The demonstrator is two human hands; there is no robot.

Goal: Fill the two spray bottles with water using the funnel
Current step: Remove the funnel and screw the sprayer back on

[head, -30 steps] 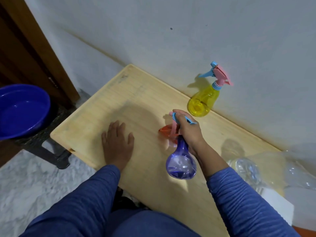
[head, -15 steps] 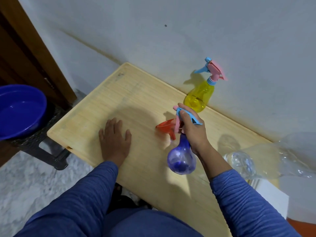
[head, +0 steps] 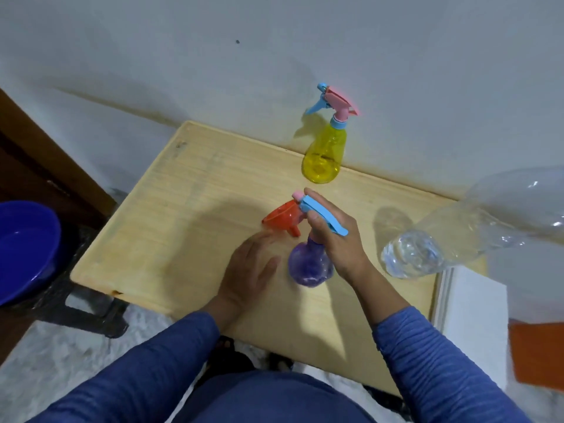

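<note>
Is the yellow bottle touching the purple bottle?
Apart. The head view shows bare table between the yellow bottle by the wall and the purple bottle.

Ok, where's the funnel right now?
The orange funnel lies on the wooden table near its middle, just left of the purple spray bottle the right hand grips, beyond the left hand.
</note>
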